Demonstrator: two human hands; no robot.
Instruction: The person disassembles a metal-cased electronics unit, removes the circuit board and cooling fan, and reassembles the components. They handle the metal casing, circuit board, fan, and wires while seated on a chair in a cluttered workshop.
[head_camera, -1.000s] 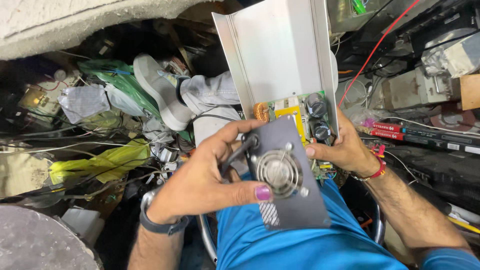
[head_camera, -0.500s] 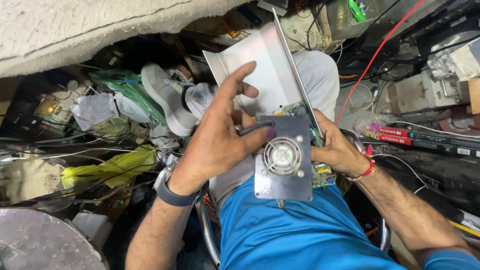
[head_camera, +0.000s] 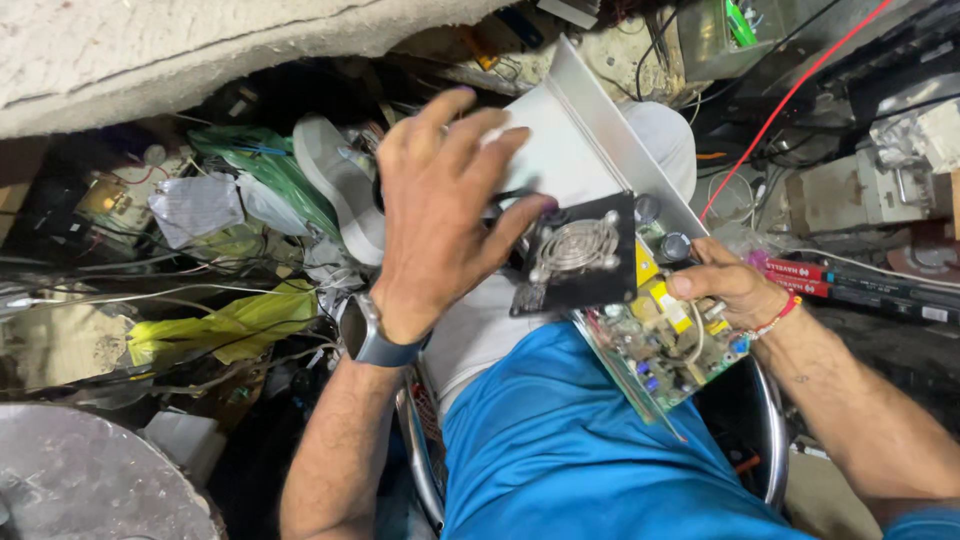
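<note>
The dark fan panel (head_camera: 578, 258), a flat black plate with a round metal grille in its middle, sits just right of the picture's centre, tilted, over the lap of the seated person. The left hand (head_camera: 440, 190) lies at its 9 o'clock, fingers spread apart and reaching up toward 12 o'clock over a white metal housing (head_camera: 575, 140), while the thumb presses against the panel's left edge; a dark smartwatch (head_camera: 372, 335) circles that wrist. At the panel's 4 o'clock a green circuit board (head_camera: 665, 345) with yellow parts and small capacitors juts out from under it. The right hand (head_camera: 722, 285), at 3 o'clock from the panel, is closed on the board's far edge, thumb on top and fingers curled beneath; a red-and-white bracelet (head_camera: 778, 318) sits on its wrist. Below, at 6 o'clock, spreads the person's blue shirt (head_camera: 570, 450), with the chrome tube of a chair (head_camera: 418, 450) beside it. Out at 9 o'clock lies a clutter of wires, a yellow plastic bag (head_camera: 225, 325), a green plastic bag (head_camera: 262, 160) and a pale sandal (head_camera: 340, 180). At 2 o'clock a red wire (head_camera: 790, 100) runs diagonally past grey electronic boxes (head_camera: 850, 190).
</note>
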